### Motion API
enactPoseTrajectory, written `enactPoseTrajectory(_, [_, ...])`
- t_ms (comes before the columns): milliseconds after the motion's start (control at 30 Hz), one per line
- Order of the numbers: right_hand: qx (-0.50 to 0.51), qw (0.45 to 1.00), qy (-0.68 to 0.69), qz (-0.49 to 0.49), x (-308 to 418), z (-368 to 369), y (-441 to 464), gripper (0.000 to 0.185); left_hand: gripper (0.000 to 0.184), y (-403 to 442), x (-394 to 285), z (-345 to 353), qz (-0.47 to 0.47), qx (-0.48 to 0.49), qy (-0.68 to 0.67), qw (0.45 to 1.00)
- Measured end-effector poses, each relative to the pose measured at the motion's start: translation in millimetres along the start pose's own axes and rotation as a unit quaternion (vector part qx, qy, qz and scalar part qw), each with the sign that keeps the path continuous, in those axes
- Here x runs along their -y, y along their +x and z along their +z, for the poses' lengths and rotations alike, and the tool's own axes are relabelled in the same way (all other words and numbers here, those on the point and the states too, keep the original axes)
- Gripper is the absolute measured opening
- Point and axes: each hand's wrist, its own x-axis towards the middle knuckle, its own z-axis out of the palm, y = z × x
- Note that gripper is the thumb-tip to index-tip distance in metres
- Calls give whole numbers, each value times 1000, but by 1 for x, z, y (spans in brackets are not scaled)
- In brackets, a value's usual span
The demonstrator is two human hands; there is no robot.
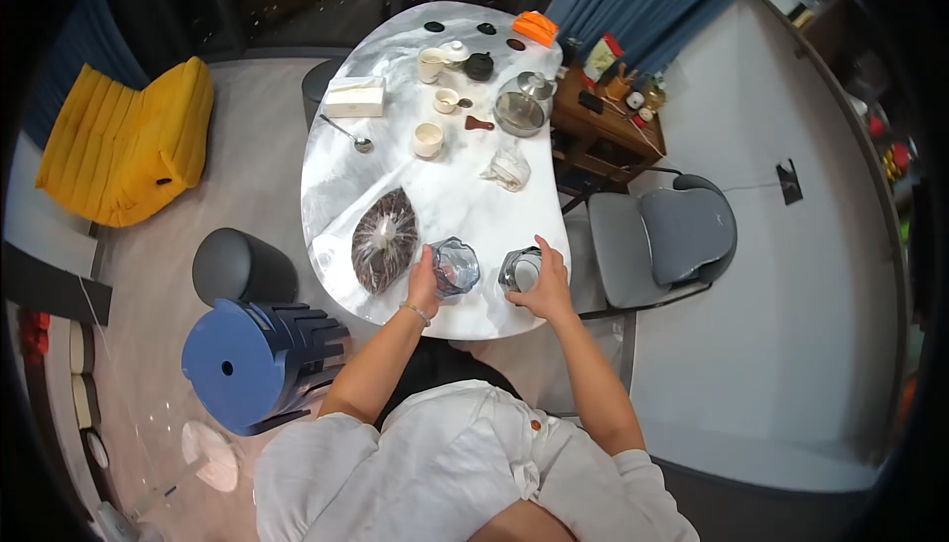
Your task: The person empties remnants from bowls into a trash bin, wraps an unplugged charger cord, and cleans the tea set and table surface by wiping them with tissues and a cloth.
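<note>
Hands bare and apart from each other, we hold two pieces of clear glassware at the near end of a white marbled table (381,174). Our left hand (423,283), a bracelet at the wrist, is closed against the left side of a bluish glass vessel (456,266); our right hand (546,285) clasps a smaller glass (521,269) between thumb and fingers. A strip of tabletop shows between the two pieces; whether their bases touch it, we cannot tell. Just left of the bluish glass vessel lies a clear plastic bag (386,243) of dark contents. Beyond our hands sit a crumpled wrapper (508,168), a cream cup (428,140) and a metal spoon (362,145) near a tissue box (354,96). Farther off, a black teapot (479,67) stands near a round glass pot (520,115), and an orange packet (535,28) lies at the far edge. To our right is a grey chair (633,246); to our left, a blue stool (232,366) and a yellow seat (129,142) on the floor.
</note>
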Motion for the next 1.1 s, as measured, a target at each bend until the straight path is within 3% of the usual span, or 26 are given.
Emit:
enactPoseTrajectory(67, [24,1000,-17,5,-1,8,27,111,49,10,0,3,22,-88,40,995])
enactPoseTrajectory(267, [119,990,-60,-46,-6,22,94,109,51,18,-11,19,45,-227,-7,973])
enactPoseTrajectory(367, [130,986,-81,-74,-10,23,105,110,61,19,-9,18,66,-360,87,926])
enactPoseTrajectory(667, [162,975,-85,-126,-25,27,128,107,56,38,21,-23,125,-458,284,833])
enactPoseTrajectory(767, [149,974,-80,-151,-30,30,132,108,57,30,17,-13,160,-448,357,804])
enactPoseTrajectory(833, [152,975,-68,-150,-32,34,131,113,60,20,6,-3,131,-413,473,767])
enactPoseTrajectory(900, [194,968,-99,-128,-14,18,131,114,66,12,-6,12,79,-373,498,779])
enactPoseTrajectory(933, [240,957,-131,-97,-4,10,131,116,67,1,-16,30,131,-338,535,763])
enactPoseTrajectory(967, [235,958,-129,-98,2,6,133,116,66,-3,-23,34,93,-282,558,775])
enactPoseTrajectory(1000, [260,952,-138,-80,7,2,137,113,62,3,-19,16,79,-218,620,750])
enactPoseTrajectory(1067, [274,949,-142,-58,12,2,147,109,47,-18,-86,67,41,-124,714,688])
enactPoseTrajectory(1100, [237,964,-107,-62,10,2,150,104,43,-14,-120,75,181,-122,723,655])
